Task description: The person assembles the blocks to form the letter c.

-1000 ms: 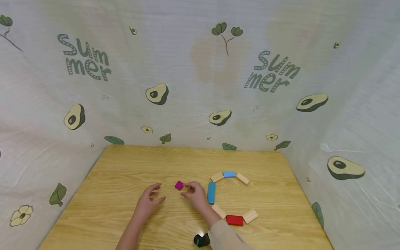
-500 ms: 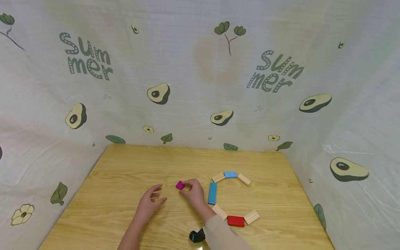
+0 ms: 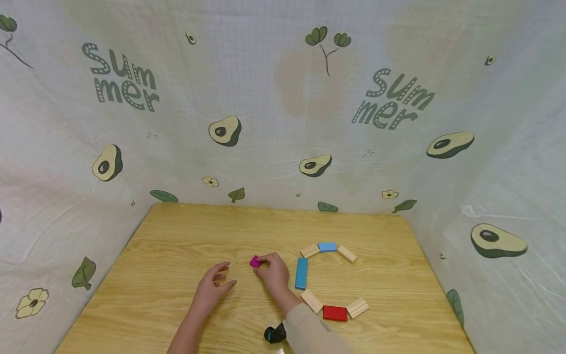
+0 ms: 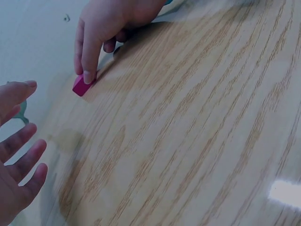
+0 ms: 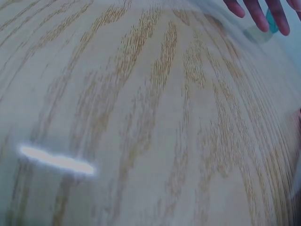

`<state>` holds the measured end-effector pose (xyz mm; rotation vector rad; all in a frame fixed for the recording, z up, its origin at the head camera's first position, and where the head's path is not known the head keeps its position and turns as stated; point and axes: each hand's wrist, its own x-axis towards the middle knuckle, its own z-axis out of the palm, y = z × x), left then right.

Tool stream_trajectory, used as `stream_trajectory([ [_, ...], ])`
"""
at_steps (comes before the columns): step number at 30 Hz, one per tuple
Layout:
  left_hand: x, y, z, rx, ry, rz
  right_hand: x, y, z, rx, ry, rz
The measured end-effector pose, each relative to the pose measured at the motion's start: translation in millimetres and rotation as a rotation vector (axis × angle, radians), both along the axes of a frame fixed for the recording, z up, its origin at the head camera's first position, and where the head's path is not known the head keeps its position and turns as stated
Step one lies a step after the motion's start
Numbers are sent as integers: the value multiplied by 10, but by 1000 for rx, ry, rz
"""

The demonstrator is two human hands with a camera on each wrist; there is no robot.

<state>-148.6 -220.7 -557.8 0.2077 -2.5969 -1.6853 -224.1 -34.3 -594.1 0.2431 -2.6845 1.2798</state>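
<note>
In the head view my right hand point(image 3: 274, 274) pinches a small magenta block point(image 3: 254, 261) between thumb and fingertips, close over the table left of the curved row of blocks. The left wrist view shows the right hand point(image 4: 110, 28) from the side, its fingers reaching down onto the magenta block point(image 4: 82, 86). My left hand point(image 3: 212, 284) holds nothing; its fingers are spread and slightly bent, a little to the left of the block. Spread fingers of the left hand point(image 4: 21, 155) also appear at that wrist view's left edge.
Right of the right hand, wooden blocks form an open curve: light blue point(image 3: 327, 247), blue point(image 3: 301, 274), red point(image 3: 334, 313) and several plain ones point(image 3: 347, 253). A black object point(image 3: 275, 335) sits by the right sleeve point(image 3: 311, 327). A printed cloth point(image 3: 265, 88) surrounds the wooden table point(image 3: 194, 226).
The right hand's thumb and fingers have come together on the magenta block. The left hand has stayed in nearly the same place. The head view has shifted slightly.
</note>
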Motion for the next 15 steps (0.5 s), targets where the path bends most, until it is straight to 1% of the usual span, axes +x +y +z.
stream_trajectory([
  [9,-5,14,-4,-8,6,0,4,25,22,-27,-32,9],
  [12,-6,28,7,-2,3,-5,8,46,37,-66,-45,28],
  [15,-8,43,22,2,1,-14,10,68,47,-130,-58,57],
])
